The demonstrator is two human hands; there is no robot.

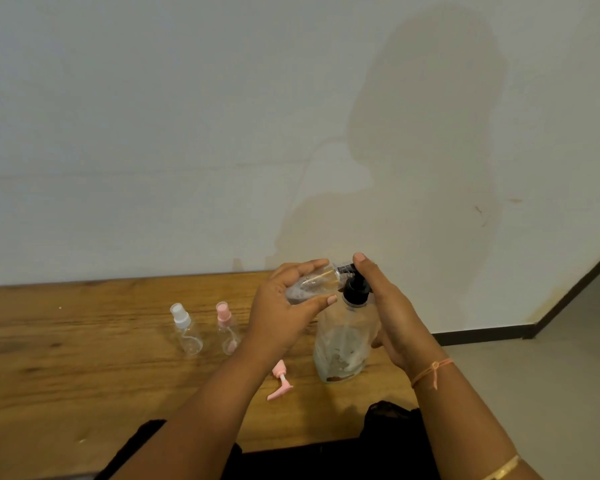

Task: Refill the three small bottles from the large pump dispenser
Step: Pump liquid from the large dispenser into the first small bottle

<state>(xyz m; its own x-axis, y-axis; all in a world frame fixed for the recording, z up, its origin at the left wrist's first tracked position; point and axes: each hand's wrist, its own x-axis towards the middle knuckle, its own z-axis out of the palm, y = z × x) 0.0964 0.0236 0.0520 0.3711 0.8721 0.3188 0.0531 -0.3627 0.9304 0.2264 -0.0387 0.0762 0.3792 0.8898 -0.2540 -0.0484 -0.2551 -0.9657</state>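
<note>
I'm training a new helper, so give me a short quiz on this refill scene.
1. True or false: the small bottle in the left hand has a cap on.
2. Which hand presses the black pump head of the large dispenser? A) left B) right
3. How many capped bottles stand on the table?
Key: 1 false, a pink pump cap lies on the table; 2 B, the right hand; 3 two.

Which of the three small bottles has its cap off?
The tilted bottle in the left hand, its mouth at the black pump. The white-capped bottle and pink-capped bottle stand closed on the table.
</note>
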